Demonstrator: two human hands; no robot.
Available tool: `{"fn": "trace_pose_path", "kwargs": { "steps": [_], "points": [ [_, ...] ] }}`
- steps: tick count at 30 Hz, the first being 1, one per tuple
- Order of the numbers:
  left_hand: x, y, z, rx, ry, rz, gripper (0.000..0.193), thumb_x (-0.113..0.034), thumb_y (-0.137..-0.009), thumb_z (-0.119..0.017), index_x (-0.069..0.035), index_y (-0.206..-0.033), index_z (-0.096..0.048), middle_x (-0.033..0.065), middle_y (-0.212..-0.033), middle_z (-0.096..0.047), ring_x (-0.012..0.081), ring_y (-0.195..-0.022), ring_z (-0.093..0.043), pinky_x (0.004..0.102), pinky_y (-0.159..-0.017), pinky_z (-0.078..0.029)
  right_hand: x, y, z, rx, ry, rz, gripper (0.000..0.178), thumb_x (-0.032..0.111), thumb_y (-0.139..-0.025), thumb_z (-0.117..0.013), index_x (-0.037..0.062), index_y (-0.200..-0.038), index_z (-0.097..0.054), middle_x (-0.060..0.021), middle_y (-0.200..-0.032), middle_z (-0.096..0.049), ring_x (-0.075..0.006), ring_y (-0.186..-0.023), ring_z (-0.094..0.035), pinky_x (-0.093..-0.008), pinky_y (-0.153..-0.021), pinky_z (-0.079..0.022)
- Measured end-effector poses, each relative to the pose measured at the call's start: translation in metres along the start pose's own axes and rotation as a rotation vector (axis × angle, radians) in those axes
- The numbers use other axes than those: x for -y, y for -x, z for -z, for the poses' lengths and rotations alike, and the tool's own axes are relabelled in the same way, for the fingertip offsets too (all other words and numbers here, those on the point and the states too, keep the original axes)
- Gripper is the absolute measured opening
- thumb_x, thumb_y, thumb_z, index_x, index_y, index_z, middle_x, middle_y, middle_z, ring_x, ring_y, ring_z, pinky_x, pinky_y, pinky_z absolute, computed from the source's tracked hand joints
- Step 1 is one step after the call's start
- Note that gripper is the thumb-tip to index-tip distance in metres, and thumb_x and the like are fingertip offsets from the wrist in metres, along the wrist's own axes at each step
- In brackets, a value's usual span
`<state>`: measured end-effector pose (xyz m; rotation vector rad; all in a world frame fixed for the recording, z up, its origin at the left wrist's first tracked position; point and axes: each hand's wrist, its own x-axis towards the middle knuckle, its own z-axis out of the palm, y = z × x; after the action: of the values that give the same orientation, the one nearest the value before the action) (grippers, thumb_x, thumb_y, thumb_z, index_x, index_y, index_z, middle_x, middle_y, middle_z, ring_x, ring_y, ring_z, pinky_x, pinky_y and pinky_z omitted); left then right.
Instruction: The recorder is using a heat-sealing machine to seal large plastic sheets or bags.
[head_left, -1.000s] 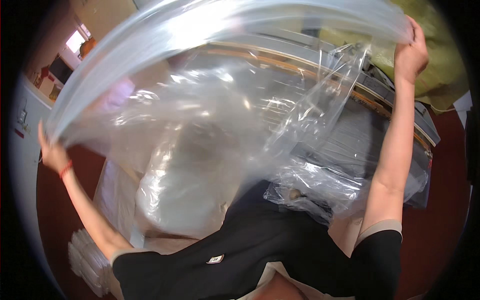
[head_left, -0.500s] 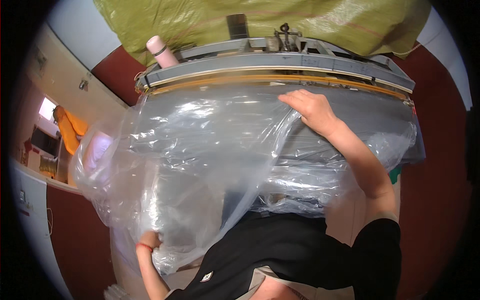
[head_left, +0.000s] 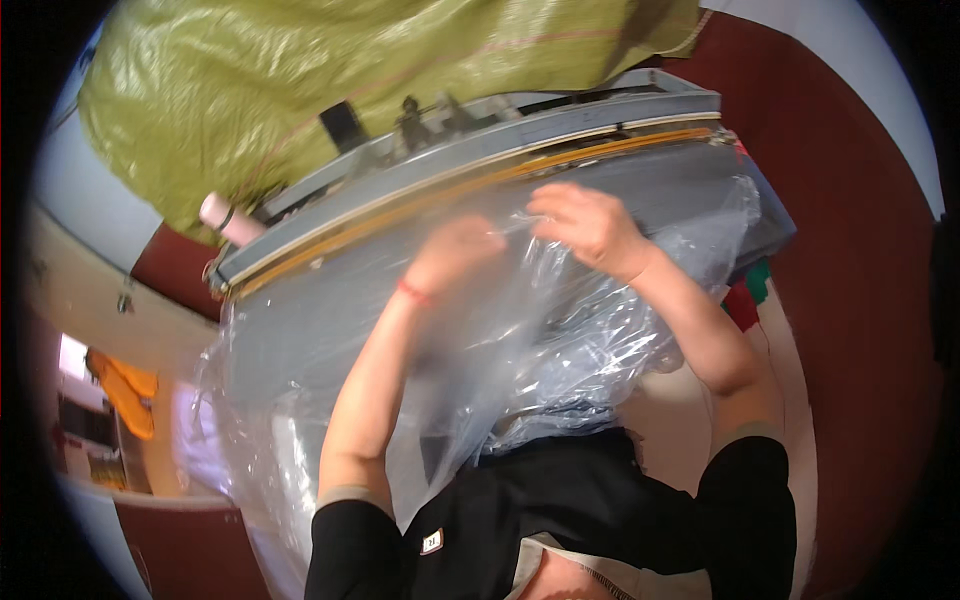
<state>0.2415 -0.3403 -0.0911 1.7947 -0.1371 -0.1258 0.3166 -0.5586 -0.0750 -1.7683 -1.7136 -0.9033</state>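
Observation:
A large sheet of clear plastic film (head_left: 620,330) drapes over the dark grey surface (head_left: 330,310) and hangs down toward my body. My right hand (head_left: 595,228) pinches gathered film near the middle, close to the far edge of the surface. Beside it on the left is my left hand (head_left: 460,252), a red band on its wrist. That hand is smeared by motion, and its fingers do not show clearly. A wisp of film stretches between the two hands.
Beyond the surface runs a grey metal frame (head_left: 520,135) with an orange strip. A pink bottle (head_left: 232,220) stands at its left end. Yellow-green woven sheeting (head_left: 390,60) covers what lies behind. At the left, a doorway shows an orange object (head_left: 125,390).
My left hand has risen from the lower left to beside my right hand, letting go of the film there. The view has turned, and the film has slipped lower on the left.

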Motion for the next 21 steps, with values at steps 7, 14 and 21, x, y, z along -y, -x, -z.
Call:
{"fn": "trace_pose_path", "kwargs": {
  "steps": [7,14,21],
  "points": [
    [-0.019,0.009,0.000,-0.381,0.306,-0.046,0.011,-0.015,-0.078,-0.061,-0.011,-0.078,-0.052,-0.0105,-0.055,-0.035,0.0006,-0.042,-0.025,0.0187,-0.038,-0.015,-0.033,0.067,0.031,-0.643,-0.633,-1.029,0.025,0.008,-0.082,-0.050,0.0030,-0.107,-0.053,-0.0078,-0.110,-0.052,-0.0184,-0.101,-0.049,-0.0296,-0.084,-0.039],
    [-0.009,0.011,0.001,-0.404,0.284,-0.002,0.005,-0.014,-0.077,-0.062,-0.013,-0.078,-0.057,-0.0101,-0.064,-0.049,-0.0004,-0.051,-0.037,0.0163,-0.044,-0.024,-0.004,0.030,-0.011,-0.363,-1.230,-1.252,0.049,0.028,-0.080,-0.058,-0.0016,-0.117,-0.045,-0.0094,-0.106,-0.054,-0.0156,-0.099,-0.050,-0.0285,-0.082,-0.039],
    [0.033,-0.009,0.029,-0.093,-0.409,0.086,0.013,-0.014,-0.075,-0.063,-0.002,-0.079,-0.060,-0.0026,-0.061,-0.051,0.0065,-0.060,-0.046,0.0227,-0.055,-0.038,-0.060,0.064,-0.006,-0.149,-0.736,-1.302,0.028,0.030,-0.079,-0.058,0.0019,-0.077,-0.062,-0.0073,-0.064,-0.060,-0.0178,-0.066,-0.060,-0.0296,-0.058,-0.045]
  ]
}}
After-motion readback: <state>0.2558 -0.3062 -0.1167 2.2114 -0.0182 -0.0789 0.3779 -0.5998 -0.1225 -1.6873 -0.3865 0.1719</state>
